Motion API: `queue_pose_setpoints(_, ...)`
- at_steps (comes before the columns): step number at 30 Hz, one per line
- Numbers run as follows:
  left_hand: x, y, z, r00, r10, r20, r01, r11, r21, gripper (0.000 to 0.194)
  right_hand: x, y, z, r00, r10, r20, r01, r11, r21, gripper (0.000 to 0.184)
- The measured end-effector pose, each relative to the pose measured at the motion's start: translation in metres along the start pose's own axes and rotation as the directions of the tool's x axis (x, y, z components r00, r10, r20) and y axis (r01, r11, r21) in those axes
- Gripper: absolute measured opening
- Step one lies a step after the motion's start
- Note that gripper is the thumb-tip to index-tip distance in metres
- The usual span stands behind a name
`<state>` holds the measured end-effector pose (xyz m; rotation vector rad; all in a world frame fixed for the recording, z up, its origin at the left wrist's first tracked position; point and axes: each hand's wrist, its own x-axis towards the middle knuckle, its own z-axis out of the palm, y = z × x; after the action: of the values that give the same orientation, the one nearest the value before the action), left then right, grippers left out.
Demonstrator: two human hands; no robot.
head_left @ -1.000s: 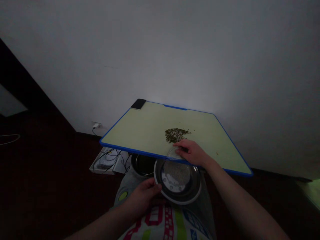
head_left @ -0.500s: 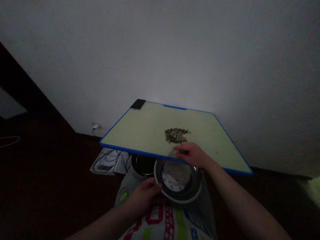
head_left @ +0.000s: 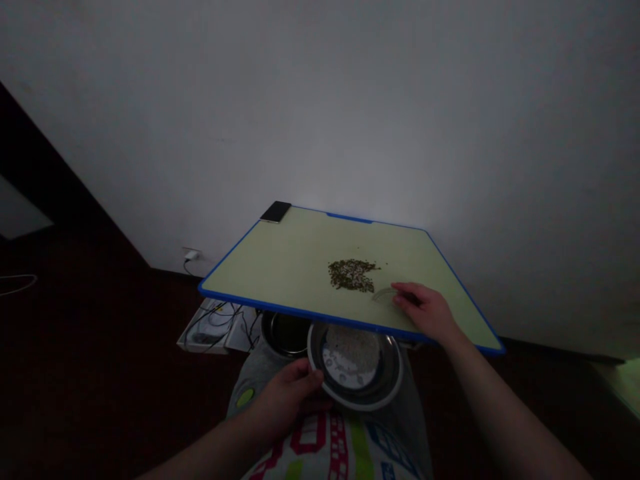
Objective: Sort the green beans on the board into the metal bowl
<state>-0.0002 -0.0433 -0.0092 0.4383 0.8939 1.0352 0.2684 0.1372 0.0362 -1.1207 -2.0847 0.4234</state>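
Fingers (head_left: pixel 311 377) of my left hand (head_left: pixel 286 397) clamped on the rim of the steel bowl (head_left: pixel 314 353) of pale grains (head_left: pixel 350 350), my right hand (head_left: pixel 427 310) closes on a clear curved plastic piece (head_left: pixel 383 297) lying on the blue-edged cutting board (head_left: pixel 280 267) (dark green flakes (head_left: pixel 350 275) heaped just beside it).

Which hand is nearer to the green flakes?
Right. The right hand is beside the green flakes, on the cutting board; the left hand is below it, at a steel bowl's rim.
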Motion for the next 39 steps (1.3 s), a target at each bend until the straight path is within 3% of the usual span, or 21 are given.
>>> queue_pose_setpoints(4,0.001,0.0,0.001,1.0,-0.003,0.003,0.003,1.0,-0.009,0.039,-0.007,-0.006,-0.001,0.996,-0.008,0.086,0.018,0.994,-0.107,0.029)
queue_pose_setpoints(9,0.001,0.001,0.001,1.0,-0.018,-0.022,0.018,1.0,0.006,0.04,0.0,-0.03,0.016,0.984,-0.078,0.162,0.115,0.966,-0.231,0.032)
queue_pose_setpoints(22,0.002,-0.004,-0.006,1.0,-0.003,0.011,0.003,1.0,-0.004,0.033,0.024,-0.067,0.063,0.993,-0.101,0.065,0.116,0.947,-0.301,0.031)
queue_pose_setpoints(31,-0.002,0.003,0.002,1.0,-0.014,-0.019,0.013,1.0,-0.014,0.04,0.025,-0.069,0.063,0.999,-0.044,0.014,0.046,0.95,-0.31,0.032)
queue_pose_setpoints(39,0.002,-0.002,-0.002,1.0,0.001,-0.017,-0.002,0.999,-0.032,0.036,0.022,-0.061,0.06,0.999,-0.029,-0.022,0.022,0.958,-0.285,0.029)
